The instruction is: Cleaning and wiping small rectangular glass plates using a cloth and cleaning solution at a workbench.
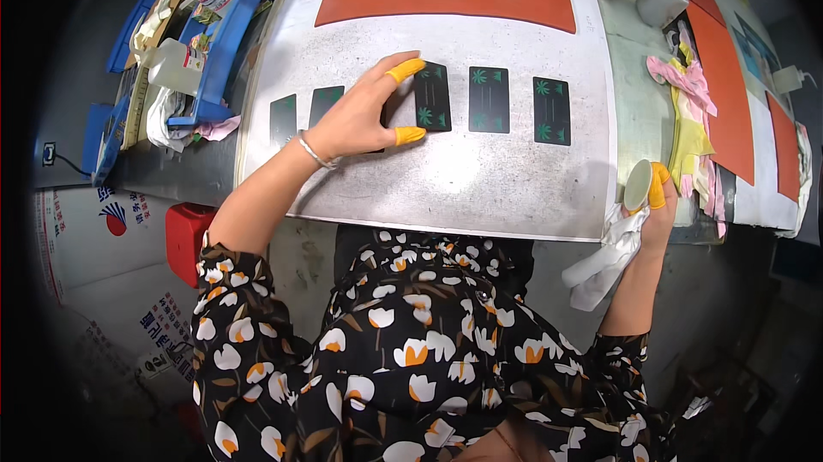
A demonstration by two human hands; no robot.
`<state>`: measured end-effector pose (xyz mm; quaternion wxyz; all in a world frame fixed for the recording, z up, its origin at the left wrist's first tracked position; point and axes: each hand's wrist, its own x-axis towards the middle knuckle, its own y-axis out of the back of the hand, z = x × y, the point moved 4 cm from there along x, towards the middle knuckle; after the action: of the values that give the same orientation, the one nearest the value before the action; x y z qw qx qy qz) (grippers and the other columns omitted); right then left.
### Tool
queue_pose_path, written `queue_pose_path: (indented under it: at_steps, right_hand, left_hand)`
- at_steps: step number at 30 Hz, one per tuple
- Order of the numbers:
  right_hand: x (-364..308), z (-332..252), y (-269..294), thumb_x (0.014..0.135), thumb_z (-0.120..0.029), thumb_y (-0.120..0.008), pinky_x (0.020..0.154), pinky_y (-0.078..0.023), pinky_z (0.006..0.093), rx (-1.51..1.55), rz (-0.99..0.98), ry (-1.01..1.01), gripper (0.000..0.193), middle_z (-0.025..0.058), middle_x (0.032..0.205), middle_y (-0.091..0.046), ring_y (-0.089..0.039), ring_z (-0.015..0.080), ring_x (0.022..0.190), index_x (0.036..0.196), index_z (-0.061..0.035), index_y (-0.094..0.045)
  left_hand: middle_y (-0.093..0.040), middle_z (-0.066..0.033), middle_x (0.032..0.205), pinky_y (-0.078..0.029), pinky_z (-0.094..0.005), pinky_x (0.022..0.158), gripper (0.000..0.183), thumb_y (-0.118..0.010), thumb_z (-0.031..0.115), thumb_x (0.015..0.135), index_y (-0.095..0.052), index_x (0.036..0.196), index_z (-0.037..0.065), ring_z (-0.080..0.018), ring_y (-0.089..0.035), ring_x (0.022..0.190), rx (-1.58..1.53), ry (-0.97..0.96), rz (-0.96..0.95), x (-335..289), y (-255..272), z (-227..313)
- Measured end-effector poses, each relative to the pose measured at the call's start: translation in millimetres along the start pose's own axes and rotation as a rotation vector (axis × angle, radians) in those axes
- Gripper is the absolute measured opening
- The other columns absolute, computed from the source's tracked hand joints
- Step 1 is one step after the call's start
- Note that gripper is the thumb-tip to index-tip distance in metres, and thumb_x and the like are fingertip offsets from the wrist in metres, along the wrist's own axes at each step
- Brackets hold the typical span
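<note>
Black card (433,99): mid-row, on or just over pale board (523,192); upright rectangle, green leaf prints at top and bottom, faint thin lines between.
Row: other cards (489,100) either side, spaced apart.
Left hand (362,112): thumb and forefinger spread, seemingly clamped on card's two short ends.
Right hand (659,212): fingers closed on white cloth (605,260) and pale disc (637,186).
Card step: likely lifting or placing; can't tell which.
Card move: calls for light edge grip, neighbours undisturbed.

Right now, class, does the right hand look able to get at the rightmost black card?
Probably yes: nothing stands between the right hand and the rightmost black card, though it holds a white cloth.
</note>
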<state>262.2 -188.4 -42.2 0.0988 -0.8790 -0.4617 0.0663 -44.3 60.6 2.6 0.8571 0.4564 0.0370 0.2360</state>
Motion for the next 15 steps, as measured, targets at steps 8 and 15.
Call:
queue_pose_path:
  at_steps: [8,15]
  right_hand:
    - [0.7,0.8,1.8,0.09,-0.017,-0.046,0.04,-0.038,0.0214,-0.029,0.021,0.004,0.019,0.003,0.065,-0.053,-0.047,0.0093,0.045,0.098,-0.0005,-0.052]
    - [-0.6,1.1,6.3,0.09,-0.019,-0.048,0.038,-0.038,0.0211,-0.054,0.053,0.041,0.019,0.0032,0.065,-0.053,-0.047,0.0097,0.043,0.098,-0.0015,-0.053]
  left_hand:
    - [-0.033,-0.0152,0.126,-0.02,-0.0454,0.102,0.097,-0.08,0.03,0.052,-0.03,0.132,0.003,-0.0336,-0.031,0.118,0.353,0.151,-0.184,-39.6,13.6,-18.2]
    - [-0.04,-0.014,0.123,-0.028,-0.0403,0.095,0.083,-0.076,0.03,0.055,-0.041,0.125,0.004,-0.0293,-0.038,0.111,0.312,0.121,-0.164,-40.3,16.6,-1.1]
